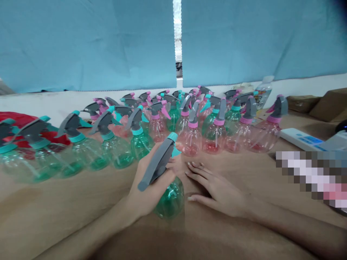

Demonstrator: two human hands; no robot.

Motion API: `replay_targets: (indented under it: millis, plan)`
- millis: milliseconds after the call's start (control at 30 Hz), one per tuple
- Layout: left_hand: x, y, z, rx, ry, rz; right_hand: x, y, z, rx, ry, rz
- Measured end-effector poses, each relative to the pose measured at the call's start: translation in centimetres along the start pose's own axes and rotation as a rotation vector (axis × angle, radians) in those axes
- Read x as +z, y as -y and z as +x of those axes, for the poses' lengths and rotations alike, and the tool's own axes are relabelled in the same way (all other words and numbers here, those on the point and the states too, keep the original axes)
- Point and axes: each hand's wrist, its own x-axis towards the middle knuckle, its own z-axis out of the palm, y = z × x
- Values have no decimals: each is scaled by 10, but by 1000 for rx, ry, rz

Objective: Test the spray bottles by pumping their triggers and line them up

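Observation:
My left hand [148,187] is wrapped round the neck of a green spray bottle [170,200] with a grey trigger head [157,162] and a teal nozzle. The bottle stands on the brown table [67,206] near the front middle. My right hand [217,187] lies flat on the table just right of that bottle, fingers stretched out and apart, holding nothing. Its fingertips reach towards the bottle's neck without clearly touching it.
Several green spray bottles [116,144] and pink spray bottles [192,137] stand in rows behind the hands. A red thing [16,119] lies at far left. A white device [306,139] and cardboard boxes [325,104] sit at right. A blue curtain [89,43] hangs behind.

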Motion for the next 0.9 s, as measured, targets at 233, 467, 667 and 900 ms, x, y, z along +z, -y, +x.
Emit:
replay_targets:
  millis: [233,467,667,900]
  plan:
    - [0,-2,0,9,88,-12,-1,-7,0,-38,-6,49]
    - [0,2,1,1,125,-40,-8,-9,2,-64,55,35]
    - [0,1,0,26,127,-71,-8,-7,2,-34,44,34]
    - [0,0,1,29,114,-42,-8,-8,2,-31,36,49]
